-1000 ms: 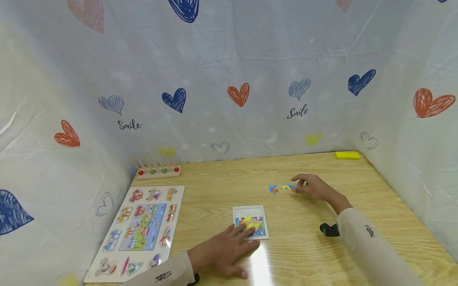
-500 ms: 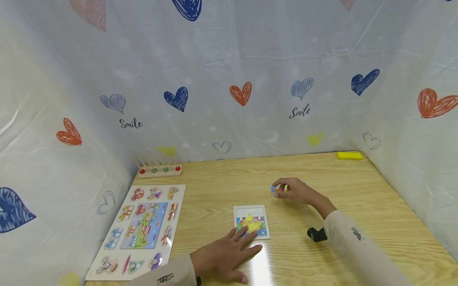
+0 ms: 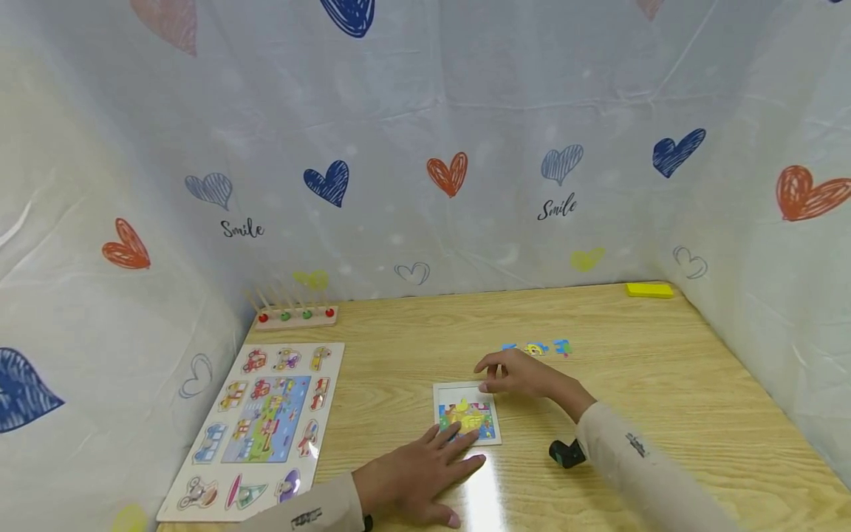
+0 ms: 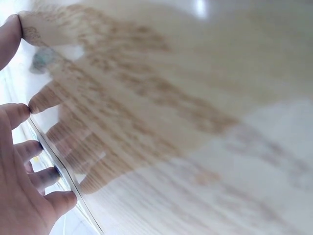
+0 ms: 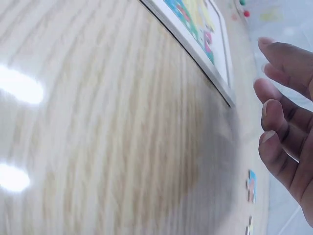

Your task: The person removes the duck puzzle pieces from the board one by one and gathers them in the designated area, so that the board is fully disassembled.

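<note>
A small white-framed jigsaw puzzle point(image 3: 467, 412) lies mid-table. Its lower part shows a yellow figure, and its upper strip is bare white. My left hand point(image 3: 420, 473) rests with spread fingers on the puzzle's near edge; the left wrist view shows fingertips point(image 4: 61, 200) along the frame's rim. Just over the puzzle's far right corner hovers my right hand point(image 3: 525, 375), fingers loosely bent, with no piece visible between them in the right wrist view. Behind it lie three loose pieces: a blue-orange piece point(image 5: 251, 186), a yellow one point(image 3: 535, 349) and a blue one point(image 3: 562, 347).
To the left lies a large vehicle picture board point(image 3: 266, 420). A wooden peg stand point(image 3: 295, 318) with red and green beads stands at the back left. A yellow block point(image 3: 649, 290) sits at the back right. Heart-printed sheets enclose the table point(image 3: 698, 414).
My right hand has moved left and nearer, from the loose pieces to the puzzle's corner, uncovering the blue piece at the right. My left hand stays on the puzzle.
</note>
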{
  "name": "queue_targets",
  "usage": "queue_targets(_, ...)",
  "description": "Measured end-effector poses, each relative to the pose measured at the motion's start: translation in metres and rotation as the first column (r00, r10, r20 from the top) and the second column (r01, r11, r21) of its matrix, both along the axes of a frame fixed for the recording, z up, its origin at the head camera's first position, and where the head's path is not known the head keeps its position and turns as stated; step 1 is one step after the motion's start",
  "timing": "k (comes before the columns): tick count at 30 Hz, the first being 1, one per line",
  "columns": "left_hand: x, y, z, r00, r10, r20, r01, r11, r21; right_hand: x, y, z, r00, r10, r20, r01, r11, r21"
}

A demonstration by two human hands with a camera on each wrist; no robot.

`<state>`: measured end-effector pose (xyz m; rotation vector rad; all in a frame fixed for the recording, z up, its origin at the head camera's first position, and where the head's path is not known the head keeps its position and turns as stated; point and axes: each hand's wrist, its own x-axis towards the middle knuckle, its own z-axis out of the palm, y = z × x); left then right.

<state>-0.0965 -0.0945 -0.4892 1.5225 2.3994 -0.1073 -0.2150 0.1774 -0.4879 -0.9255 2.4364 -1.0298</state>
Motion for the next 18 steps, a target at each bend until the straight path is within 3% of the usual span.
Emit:
queue_targets(8, -0.001, 0.0, 0.001, 1.0, 0.0, 0.009, 0.0, 1.0, -0.016, 0.007, -0.022, -0.005, 0.995, 0.098, 0.013, -0.098, 0.995, 0.006)
queue_targets(18, -0.002, 0.0, 0.002, 0.999, 0.017, 0.043, -0.016, 1.0, -0.024, 0.013, -0.036, -0.006, 0.988, 0.154, -0.011, -0.153, 0.986, 0.063)
